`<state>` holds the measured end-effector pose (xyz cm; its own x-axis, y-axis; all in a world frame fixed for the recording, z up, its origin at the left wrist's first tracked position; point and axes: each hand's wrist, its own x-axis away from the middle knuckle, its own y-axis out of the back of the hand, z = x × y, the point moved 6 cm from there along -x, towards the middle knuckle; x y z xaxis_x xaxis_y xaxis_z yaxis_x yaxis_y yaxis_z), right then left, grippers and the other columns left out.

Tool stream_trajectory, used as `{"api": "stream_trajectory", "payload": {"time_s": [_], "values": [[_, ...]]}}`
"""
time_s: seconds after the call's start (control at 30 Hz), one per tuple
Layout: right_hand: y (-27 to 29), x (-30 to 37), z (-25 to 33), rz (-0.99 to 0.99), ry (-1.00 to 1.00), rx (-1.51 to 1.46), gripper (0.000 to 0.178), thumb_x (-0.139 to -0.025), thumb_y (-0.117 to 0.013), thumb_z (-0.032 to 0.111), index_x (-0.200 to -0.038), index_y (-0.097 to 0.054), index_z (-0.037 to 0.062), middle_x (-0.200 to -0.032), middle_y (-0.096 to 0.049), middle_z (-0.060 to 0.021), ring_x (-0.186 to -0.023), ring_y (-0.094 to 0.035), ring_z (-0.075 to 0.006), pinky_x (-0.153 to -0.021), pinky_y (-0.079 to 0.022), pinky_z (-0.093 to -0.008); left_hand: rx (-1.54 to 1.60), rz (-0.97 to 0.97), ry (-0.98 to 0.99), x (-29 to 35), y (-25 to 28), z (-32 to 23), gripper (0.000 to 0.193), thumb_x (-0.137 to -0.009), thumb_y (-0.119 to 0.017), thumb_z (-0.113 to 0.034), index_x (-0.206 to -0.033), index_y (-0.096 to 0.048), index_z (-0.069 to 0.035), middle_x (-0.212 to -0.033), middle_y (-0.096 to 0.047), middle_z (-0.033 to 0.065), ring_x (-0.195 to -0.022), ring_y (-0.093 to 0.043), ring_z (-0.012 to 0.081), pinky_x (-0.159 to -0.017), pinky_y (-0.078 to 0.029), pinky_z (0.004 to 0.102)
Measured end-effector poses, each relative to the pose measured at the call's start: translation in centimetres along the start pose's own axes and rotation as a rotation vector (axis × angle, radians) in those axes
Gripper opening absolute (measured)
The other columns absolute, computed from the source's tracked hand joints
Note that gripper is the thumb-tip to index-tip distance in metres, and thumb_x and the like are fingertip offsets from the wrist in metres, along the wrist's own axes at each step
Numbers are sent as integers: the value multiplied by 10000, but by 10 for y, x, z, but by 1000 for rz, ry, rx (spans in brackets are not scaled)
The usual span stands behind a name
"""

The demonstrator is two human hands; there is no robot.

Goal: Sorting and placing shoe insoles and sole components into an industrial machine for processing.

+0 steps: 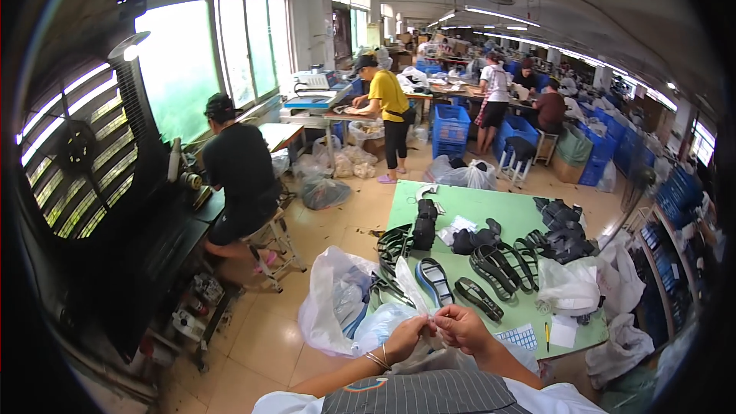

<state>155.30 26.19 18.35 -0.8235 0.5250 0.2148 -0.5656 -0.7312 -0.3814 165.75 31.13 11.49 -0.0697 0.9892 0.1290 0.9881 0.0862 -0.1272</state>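
Observation:
Near the front edge of the green table, my left hand and my right hand meet with fingers pinched together. Between them is a thin, whitish plastic bag, part of which sticks up past my fingertips. Its lower part is partly hidden by my hands. Just beyond my fingers lie a blue-and-black shoe sole and a dark sole. Left of my hands stands a large clear plastic sack with soles inside.
More black soles and black shoe parts cover the table. A yellow pen and a blue-and-white sheet lie at right. A person in black sits at left; one in yellow stands farther off. Shelves line the right.

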Motion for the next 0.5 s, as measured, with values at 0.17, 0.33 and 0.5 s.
{"api": "stream_trajectory", "payload": {"time_s": [0.17, 0.33, 0.5], "values": [[-19, 6, 1, 16, 77, 83, 156, -888, -604, 159, -960, -590, 21, -673, -554, -23, -515, -466, -94, -493, -383, -233, -424, 391, -414, -3, -43, 3, 184, -813, -531, -118, -959, -584, -20, -846, -579, 75, -896, -590, 184, -766, -462, 314], [-47, 13, 2, 201, 240, 667, 258, -881, -601, 202, -1069, -591, 26, -787, -594, -48, -723, -548, -155, -714, -446, -280, -615, 38, -664, -12, -54, 25, 148, -771, -574, -130, -891, -577, -42, -890, -579, 128, -877, -564, 272, -754, -443, 393], [32, 19, 7, -257, 688, 1189, 421, -879, -560, 416, -1102, -597, 61, -991, -597, -118, -969, -524, -275, -891, -379, -380, -998, 191, -442, 1, -59, -9, 116, -806, -568, -184, -829, -586, -71, -828, -620, 126, -817, -592, 317, -775, -407, 435]]}}
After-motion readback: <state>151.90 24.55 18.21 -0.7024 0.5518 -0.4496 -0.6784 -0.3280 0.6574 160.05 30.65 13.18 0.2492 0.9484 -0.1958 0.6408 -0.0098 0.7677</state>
